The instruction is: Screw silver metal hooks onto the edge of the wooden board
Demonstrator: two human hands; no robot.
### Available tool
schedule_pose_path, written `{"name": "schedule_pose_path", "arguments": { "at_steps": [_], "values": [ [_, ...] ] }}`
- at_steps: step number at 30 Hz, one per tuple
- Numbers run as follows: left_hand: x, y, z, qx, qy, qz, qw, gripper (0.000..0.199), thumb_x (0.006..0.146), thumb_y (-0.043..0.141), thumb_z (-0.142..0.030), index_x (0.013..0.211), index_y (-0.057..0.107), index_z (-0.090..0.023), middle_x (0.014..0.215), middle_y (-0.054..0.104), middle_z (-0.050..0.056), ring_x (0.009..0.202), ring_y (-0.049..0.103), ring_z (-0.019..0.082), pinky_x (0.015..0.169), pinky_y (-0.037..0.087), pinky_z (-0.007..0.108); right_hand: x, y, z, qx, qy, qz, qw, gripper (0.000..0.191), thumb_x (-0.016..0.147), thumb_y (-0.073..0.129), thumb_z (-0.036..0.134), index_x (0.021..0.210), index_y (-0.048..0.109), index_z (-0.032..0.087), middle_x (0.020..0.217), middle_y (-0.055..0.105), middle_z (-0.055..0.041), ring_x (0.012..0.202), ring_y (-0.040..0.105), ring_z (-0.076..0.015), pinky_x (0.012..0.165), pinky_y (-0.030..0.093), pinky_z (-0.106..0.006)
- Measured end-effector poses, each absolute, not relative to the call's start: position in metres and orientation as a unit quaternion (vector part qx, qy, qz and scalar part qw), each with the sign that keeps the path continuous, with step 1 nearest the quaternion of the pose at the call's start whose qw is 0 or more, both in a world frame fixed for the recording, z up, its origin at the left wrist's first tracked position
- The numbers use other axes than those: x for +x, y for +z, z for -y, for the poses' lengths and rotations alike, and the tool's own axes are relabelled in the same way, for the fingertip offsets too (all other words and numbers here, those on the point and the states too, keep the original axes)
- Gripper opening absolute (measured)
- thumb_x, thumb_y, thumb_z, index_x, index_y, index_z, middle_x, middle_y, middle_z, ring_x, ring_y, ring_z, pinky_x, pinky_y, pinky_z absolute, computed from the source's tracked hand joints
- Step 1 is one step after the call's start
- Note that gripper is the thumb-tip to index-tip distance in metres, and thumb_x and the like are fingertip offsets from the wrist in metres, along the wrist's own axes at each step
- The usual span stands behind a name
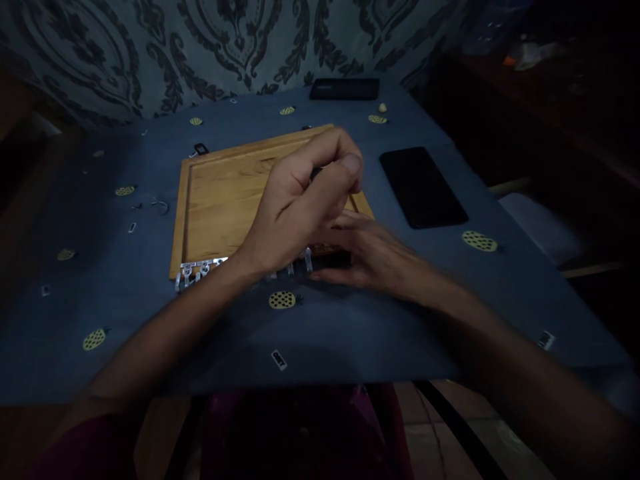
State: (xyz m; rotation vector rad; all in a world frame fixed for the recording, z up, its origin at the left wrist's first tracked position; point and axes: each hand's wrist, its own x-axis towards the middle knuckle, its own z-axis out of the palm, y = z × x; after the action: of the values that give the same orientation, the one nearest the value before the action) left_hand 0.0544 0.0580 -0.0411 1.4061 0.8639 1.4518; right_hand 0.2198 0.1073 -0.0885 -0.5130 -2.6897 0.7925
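Observation:
A framed wooden board (225, 200) lies on the blue cloth, with metal hooks (187, 273) along its near edge. My left hand (315, 180) is closed in a fist above the right part of the board. A small dark bit shows inside its curl, but what it holds is mostly hidden. Lower down, my right hand (375, 253) grips around the board's near right edge, close to the hooks. Its fingertips are partly hidden behind the left hand, and the arm is slightly blurred.
A black phone (424, 187) lies right of the board. Another dark phone-like slab (344, 89) is at the back near the patterned curtain (240, 40). A loose hook (161, 207) lies to the left, and a small black piece (201, 149) touches the board's far left corner.

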Motion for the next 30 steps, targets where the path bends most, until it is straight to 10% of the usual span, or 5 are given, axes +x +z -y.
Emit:
{"name": "schedule_pose_path", "arguments": {
  "at_steps": [24,30],
  "values": [
    [0.055,-0.041,-0.066,0.566,0.580,-0.331,0.484,0.035,0.089,0.074,-0.053,0.073,0.058,-0.025,0.053,0.036,-0.005,0.044,0.029,0.010,0.044,0.029,0.028,0.220,-0.086,-0.109,-0.172,0.293,0.930,0.141,0.024,0.092,0.073,0.042,0.108,0.077,0.024,0.110,0.068,-0.0077,0.102,0.063,-0.0276,0.088,0.053,-0.043],
    [0.055,-0.007,-0.054,0.562,0.653,-0.315,0.398,0.029,0.098,0.054,-0.019,0.069,0.054,-0.022,0.054,0.037,-0.005,0.042,0.032,0.008,0.042,0.030,0.026,0.219,-0.084,-0.109,-0.179,0.288,0.932,0.128,0.028,0.090,0.077,0.039,0.113,0.076,0.023,0.106,0.069,-0.0077,0.101,0.063,-0.0280,0.087,0.052,-0.042]
  ]
}}
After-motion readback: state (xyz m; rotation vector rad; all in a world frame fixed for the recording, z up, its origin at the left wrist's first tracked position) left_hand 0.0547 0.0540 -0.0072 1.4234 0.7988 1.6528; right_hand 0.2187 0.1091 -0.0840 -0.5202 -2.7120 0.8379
